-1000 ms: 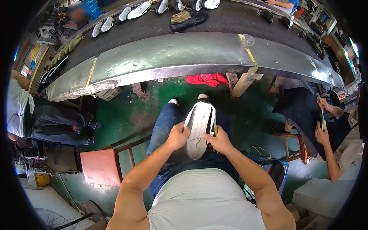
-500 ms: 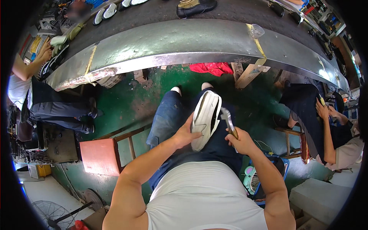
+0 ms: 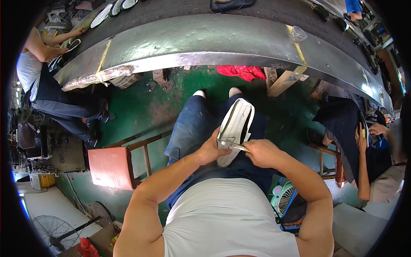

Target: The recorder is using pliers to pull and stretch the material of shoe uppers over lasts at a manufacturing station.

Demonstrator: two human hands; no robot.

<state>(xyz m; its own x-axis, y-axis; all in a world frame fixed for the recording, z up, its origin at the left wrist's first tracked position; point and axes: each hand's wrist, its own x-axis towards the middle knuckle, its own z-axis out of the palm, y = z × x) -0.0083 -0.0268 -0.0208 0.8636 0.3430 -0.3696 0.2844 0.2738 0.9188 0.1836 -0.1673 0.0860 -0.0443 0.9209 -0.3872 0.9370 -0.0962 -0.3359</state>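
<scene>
A pale shoe upper (image 3: pixel 236 122), stretched bottom-up with its underside toward me, rests over my lap. My left hand (image 3: pixel 209 148) grips its left edge, thumb lying across the near part. In my right hand (image 3: pixel 262 153) is a pair of metal lasting pincers (image 3: pixel 238 147), fingers wrapped round the handle. The pincers' head lies against the shoe's underside, close to my left thumb. Whether its jaws bite on the material I cannot tell.
Ahead runs a metal-edged conveyor bench (image 3: pixel 171 40) with a dark shoe (image 3: pixel 231 5) on it. A red-topped stool (image 3: pixel 111 168) stands left, a small green fan (image 3: pixel 282 197) right. Co-workers sit or stand on both sides. Red cloth (image 3: pixel 242 72) lies under the bench.
My right hand has brought the pincers leftward onto the shoe's underside. The left co-worker's arm now reaches up to the bench.
</scene>
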